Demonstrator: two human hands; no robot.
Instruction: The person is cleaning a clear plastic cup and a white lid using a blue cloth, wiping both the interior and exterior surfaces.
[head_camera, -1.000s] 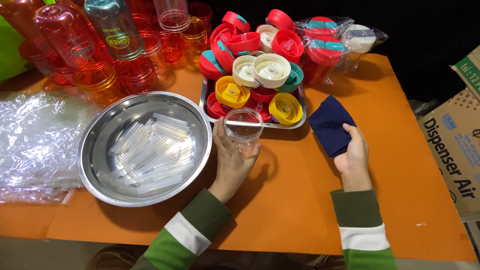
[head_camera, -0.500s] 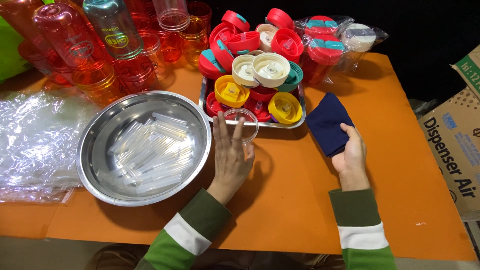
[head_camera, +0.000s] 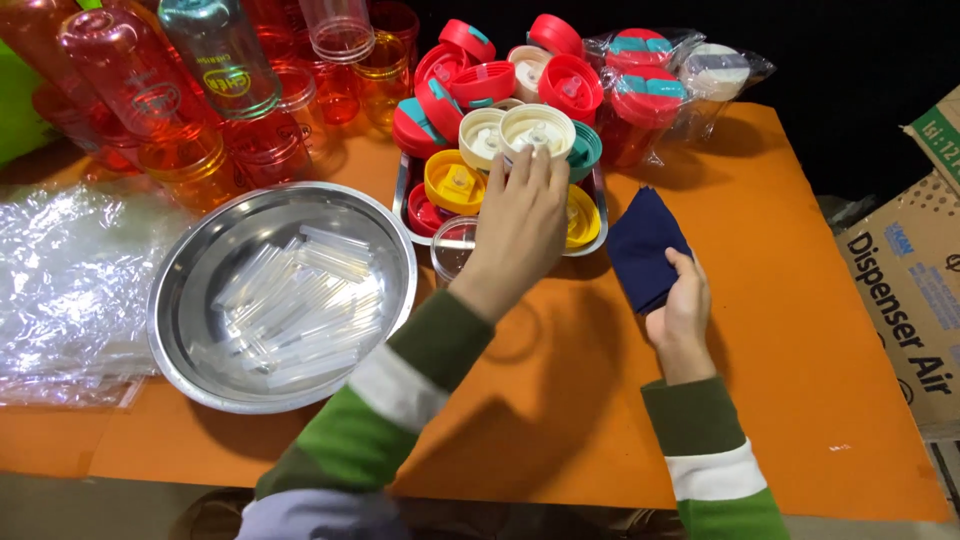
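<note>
An orange table (head_camera: 800, 330) is filling the view. The left hand (head_camera: 520, 225) is reaching toward twelve o'clock over a metal tray (head_camera: 400, 205) of coloured bottle lids, its fingers (head_camera: 530, 165) lying flat and close together on a cream lid (head_camera: 538, 128). The right hand (head_camera: 682, 310) is pinching a folded navy cloth (head_camera: 640, 245) at three o'clock. A steel bowl (head_camera: 190, 290) is sitting at nine o'clock.

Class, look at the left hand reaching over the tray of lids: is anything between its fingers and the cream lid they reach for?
Nothing visible. The left hand stretches over the clear cup and the yellow lids, and its fingers already lie at the cream lid atop the pile in the tray.
</note>
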